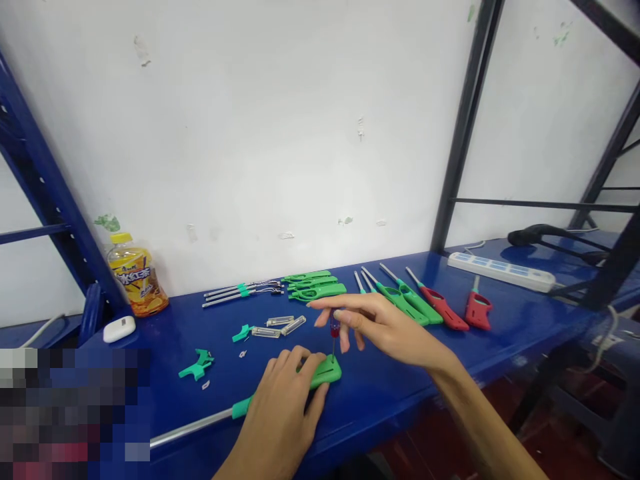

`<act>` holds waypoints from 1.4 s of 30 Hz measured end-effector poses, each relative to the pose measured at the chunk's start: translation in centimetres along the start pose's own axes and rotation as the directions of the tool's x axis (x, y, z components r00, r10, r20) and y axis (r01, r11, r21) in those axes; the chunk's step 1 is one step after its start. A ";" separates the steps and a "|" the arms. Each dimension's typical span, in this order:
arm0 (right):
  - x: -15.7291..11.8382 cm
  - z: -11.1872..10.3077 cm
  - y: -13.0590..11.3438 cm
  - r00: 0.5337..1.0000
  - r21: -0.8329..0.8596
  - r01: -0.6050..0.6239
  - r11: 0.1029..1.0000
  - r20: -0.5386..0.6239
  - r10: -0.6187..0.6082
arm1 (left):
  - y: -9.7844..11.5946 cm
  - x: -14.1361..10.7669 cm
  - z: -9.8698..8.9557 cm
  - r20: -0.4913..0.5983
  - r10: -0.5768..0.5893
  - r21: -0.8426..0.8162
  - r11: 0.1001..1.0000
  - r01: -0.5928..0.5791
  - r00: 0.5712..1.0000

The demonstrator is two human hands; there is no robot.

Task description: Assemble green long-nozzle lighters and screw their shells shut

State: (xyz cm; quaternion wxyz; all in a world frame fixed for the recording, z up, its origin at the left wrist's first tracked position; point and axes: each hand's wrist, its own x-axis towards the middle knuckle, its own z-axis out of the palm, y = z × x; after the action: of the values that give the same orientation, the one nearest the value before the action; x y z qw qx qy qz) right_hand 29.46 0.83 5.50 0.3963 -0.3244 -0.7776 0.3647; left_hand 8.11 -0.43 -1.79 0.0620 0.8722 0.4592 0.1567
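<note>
My left hand [283, 400] is closed over a green gas lighter [327, 373], pressing it to the blue table; its metal tube points to the lower left. Above the lighter's handle end, my right hand [373, 323] grips a small screwdriver [335, 330] with a dark red handle, upright, its tip at the handle. Left of the lighter lie clear fuel tanks [280, 327], a green trigger piece [243, 333] and another green plastic part [199, 365]. Behind are metal lighter tubes with wires [243, 291] and several green handle shells [315, 285].
Finished-looking green lighters [407, 303] and red lighters [445, 310] lie at the right, near a white power strip [503, 270]. A drink bottle [137, 277] and a white earbud case [119, 329] stand at the left. Shelf posts [465, 127] rise along the wall.
</note>
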 end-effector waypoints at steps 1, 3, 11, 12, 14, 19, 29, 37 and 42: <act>0.0 -0.1 0.1 1.000 -0.033 0.003 0.999 -0.029 -0.004 | -0.1 0.0 0.1 -0.006 0.002 -0.003 1.000 -0.002 1.000; 0.2 0.0 0.4 0.992 -0.114 0.017 0.993 -0.125 -0.031 | -0.2 0.1 0.2 -0.017 0.003 -0.009 1.000 -0.003 1.000; 0.2 -0.1 1.2 0.958 -0.505 0.026 0.863 -0.234 -0.166 | -0.3 -0.1 0.4 -0.041 0.010 -0.002 1.000 -0.010 0.999; 0.1 -0.2 1.0 0.964 -0.505 0.030 0.863 -0.215 -0.159 | -0.3 -0.1 0.4 -0.044 0.009 -0.003 1.000 -0.009 0.999; -0.1 -0.3 0.9 0.975 -0.454 0.047 0.890 -0.172 -0.139 | -0.4 -0.2 0.5 -0.050 0.008 -0.004 1.000 -0.008 0.999; 0.5 0.1 1.3 0.960 -0.436 0.048 0.899 -0.229 -0.162 | -1.0 -0.1 1.1 -0.060 0.024 -0.001 1.000 -0.024 0.998; 0.2 -0.2 0.9 0.971 -0.419 0.055 0.906 -0.188 -0.146 | -0.9 -0.1 1.0 -0.059 0.025 -0.006 1.000 -0.025 0.998; 0.1 0.2 0.4 0.965 -0.490 0.038 0.871 -0.207 -0.158 | -0.7 -0.1 1.0 -0.053 0.030 0.016 0.999 -0.029 0.998; 0.1 -0.1 0.7 0.979 -0.375 0.039 0.926 -0.173 -0.111 | -0.2 -0.1 0.7 -0.037 0.013 0.002 1.000 -0.013 0.999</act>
State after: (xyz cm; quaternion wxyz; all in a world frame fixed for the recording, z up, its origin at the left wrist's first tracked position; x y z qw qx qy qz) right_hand 29.68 1.29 5.03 0.4148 -0.3963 -0.8025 0.1637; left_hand 8.10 -0.35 -2.51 0.0518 0.8722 0.4547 0.1730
